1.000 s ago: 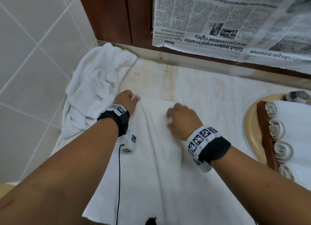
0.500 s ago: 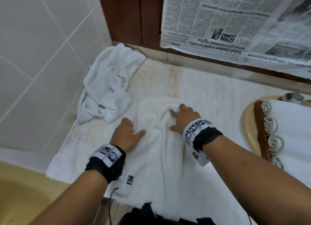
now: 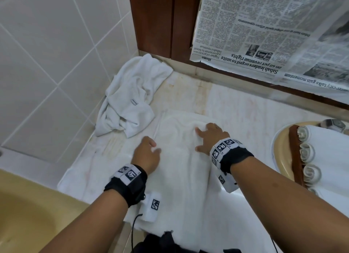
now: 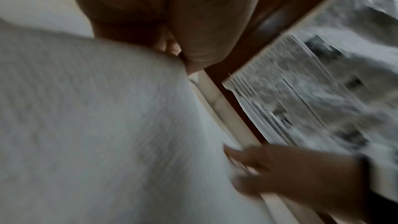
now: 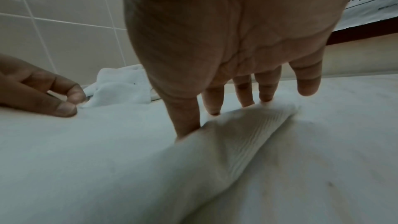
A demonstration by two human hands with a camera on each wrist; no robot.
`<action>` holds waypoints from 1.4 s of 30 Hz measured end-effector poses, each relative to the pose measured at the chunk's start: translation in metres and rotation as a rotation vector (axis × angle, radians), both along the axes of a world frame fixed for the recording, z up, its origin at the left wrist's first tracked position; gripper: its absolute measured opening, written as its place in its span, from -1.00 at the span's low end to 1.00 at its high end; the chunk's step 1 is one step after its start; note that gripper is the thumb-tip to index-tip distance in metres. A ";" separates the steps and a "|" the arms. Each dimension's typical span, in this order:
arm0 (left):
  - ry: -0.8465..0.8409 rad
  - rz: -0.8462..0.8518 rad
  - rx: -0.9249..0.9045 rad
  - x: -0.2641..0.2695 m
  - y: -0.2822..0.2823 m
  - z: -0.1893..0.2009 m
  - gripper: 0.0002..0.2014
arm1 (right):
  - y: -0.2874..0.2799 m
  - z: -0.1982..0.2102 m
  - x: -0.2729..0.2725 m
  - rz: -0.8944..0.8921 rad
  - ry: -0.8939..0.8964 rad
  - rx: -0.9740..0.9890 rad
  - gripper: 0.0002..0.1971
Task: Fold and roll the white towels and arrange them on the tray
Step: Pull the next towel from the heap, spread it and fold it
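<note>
A folded white towel (image 3: pixel 181 167) lies lengthwise on the counter in front of me. My right hand (image 3: pixel 211 137) presses flat on its far right part, fingers spread and straight (image 5: pixel 267 88), and a raised fold of cloth (image 5: pixel 237 134) sits under them. My left hand (image 3: pixel 149 152) rests on the towel's left edge with loosely curled fingers (image 5: pixel 64 101) and the thumb lying on the cloth. A crumpled white towel (image 3: pixel 130 99) sits in the far left corner. At the right, the wooden tray (image 3: pixel 296 158) holds several rolled white towels (image 3: pixel 309 158).
A tiled wall (image 3: pixel 47 63) borders the counter on the left. At the back, newspaper (image 3: pixel 264 35) hangs over a wooden frame. A yellow basin (image 3: pixel 28 215) lies at the lower left. Another white cloth (image 3: pixel 90 169) covers the counter under the folded towel.
Both hands slid from the towel's far edge back toward me along the cloth, the left one further. They now lie on the towel rather than at its far corners.
</note>
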State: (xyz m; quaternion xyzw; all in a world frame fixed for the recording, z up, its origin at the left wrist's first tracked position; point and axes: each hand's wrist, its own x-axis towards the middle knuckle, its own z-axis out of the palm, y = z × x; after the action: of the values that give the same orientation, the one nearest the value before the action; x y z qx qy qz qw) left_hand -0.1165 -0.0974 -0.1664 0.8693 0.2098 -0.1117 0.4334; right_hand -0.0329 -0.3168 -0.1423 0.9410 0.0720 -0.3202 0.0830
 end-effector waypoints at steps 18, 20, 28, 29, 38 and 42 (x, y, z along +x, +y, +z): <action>-0.145 -0.522 0.671 0.006 0.000 -0.003 -0.73 | -0.011 -0.009 0.017 -0.002 0.063 0.074 -0.16; -0.253 -0.775 0.718 0.010 -0.019 -0.001 -0.72 | -0.016 -0.010 0.018 -0.016 0.048 0.091 -0.21; 0.052 -1.129 0.740 0.047 -0.063 0.003 -0.30 | -0.042 -0.008 0.060 -0.053 -0.053 0.077 -0.35; 0.091 -1.150 0.765 0.057 -0.067 0.006 -0.28 | -0.043 -0.009 0.062 -0.062 -0.106 0.093 -0.38; 0.171 -1.243 0.895 0.149 -0.094 0.008 -0.22 | -0.028 0.005 -0.035 -0.039 -0.403 0.413 -0.68; 0.209 -1.337 0.957 0.195 -0.114 0.014 -0.27 | -0.025 -0.013 -0.067 -0.065 -0.172 0.341 -0.43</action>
State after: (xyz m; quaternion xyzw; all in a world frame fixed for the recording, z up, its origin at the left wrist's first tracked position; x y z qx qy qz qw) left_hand 0.0783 -0.2115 -0.1519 0.8863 -0.2875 -0.3247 -0.1627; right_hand -0.0996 -0.3416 -0.1550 0.9672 0.0872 -0.2241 -0.0823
